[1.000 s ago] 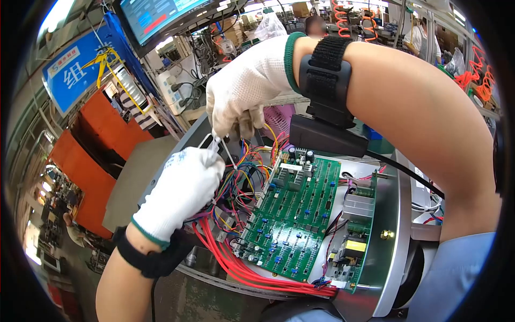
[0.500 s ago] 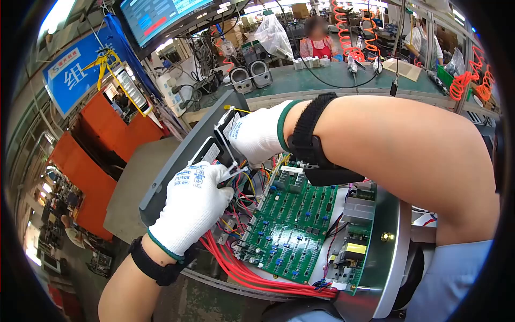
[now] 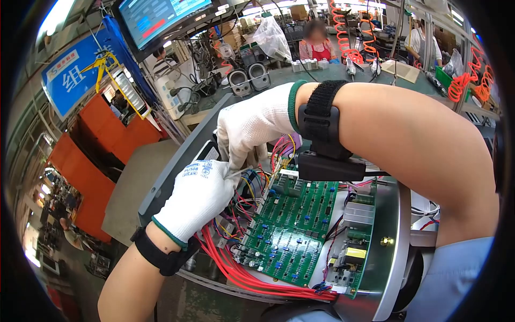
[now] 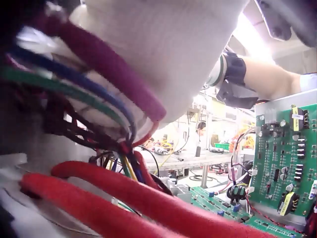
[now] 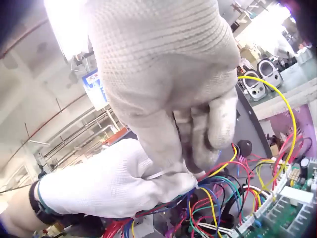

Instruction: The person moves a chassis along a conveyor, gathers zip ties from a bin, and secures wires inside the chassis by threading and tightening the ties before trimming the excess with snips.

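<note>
Both hands wear white knit gloves and meet over a bundle of coloured wires (image 5: pixel 223 186) inside a grey metal housing (image 3: pixel 179 153). My left hand (image 3: pixel 196 188) pinches a white cable tie (image 3: pixel 233 174) between thumb and forefinger, close against the wires. From above, my right hand (image 3: pixel 251 126) reaches down with bent fingers to the same tie; its fingertips (image 5: pixel 171 161) meet the left thumb and are partly hidden there. Beside the hands lies a large green circuit board (image 3: pixel 292 231). Thick red cables (image 4: pixel 148 198) run below the left hand.
A smaller upright board (image 3: pixel 354 252) stands along the housing's right side wall. Behind is a green workbench (image 3: pixel 322 78) with two grey ring-shaped parts (image 3: pixel 249 80) and hanging coiled red hoses (image 3: pixel 343 32). A monitor (image 3: pixel 161 19) hangs at upper left. Another person sits across the bench.
The hands were raised together with the tie, then the right hand reached deeper behind the wires. Now it is back at the left fingers, and both are lower, nearer the bundle.
</note>
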The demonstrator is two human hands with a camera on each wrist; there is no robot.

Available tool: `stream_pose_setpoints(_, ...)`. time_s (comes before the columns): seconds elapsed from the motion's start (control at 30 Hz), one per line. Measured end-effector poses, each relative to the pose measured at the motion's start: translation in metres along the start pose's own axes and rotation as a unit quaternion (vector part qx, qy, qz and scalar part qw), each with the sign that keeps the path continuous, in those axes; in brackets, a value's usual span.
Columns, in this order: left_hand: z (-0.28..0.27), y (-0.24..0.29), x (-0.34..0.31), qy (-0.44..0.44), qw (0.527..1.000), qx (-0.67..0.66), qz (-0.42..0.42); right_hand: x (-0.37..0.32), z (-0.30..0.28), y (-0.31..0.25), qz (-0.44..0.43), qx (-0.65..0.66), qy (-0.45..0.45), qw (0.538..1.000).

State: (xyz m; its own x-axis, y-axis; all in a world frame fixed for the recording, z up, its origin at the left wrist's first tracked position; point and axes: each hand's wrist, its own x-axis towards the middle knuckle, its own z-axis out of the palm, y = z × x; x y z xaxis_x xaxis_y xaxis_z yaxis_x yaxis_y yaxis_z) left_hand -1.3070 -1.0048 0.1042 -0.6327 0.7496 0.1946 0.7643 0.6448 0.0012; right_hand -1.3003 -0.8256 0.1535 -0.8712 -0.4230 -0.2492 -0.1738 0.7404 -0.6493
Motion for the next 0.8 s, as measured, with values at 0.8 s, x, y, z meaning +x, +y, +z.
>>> stream_pose_setpoints(0.8, -0.081, 0.002, -0.062, 0.282, 0.942, -0.163, 0.077, -0.034, -0.047, -0.047, 0.025, -0.255, 0.118, 0.959)
